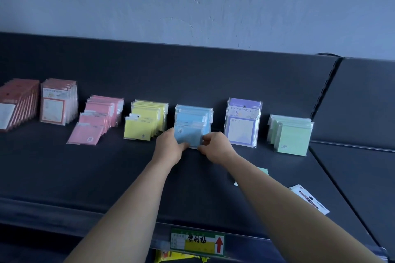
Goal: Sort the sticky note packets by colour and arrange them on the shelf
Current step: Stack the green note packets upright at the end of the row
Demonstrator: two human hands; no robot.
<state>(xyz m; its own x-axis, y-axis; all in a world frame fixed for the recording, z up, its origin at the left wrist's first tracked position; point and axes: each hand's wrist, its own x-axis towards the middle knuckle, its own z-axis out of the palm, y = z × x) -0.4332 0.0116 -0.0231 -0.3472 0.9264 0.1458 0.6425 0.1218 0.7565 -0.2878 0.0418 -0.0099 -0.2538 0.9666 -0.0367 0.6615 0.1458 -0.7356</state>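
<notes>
Sticky note packets stand in colour rows on the dark shelf (106, 177). From left: red packets (17, 104), orange-framed packets (57, 102), pink packets (96, 119), yellow packets (145, 119), blue packets (193, 117), purple packets (242, 121), green packets (290, 134). My left hand (168, 147) and my right hand (215, 147) both grip the front blue packet (188, 136), one at each lower corner, at the front of the blue row.
A loose green packet (263, 171) lies flat on the shelf, partly hidden under my right forearm. A white-labelled packet (310, 200) lies near the shelf's right front. A price label (197, 241) sits on the front rail. A shelf divider (324, 89) rises at right.
</notes>
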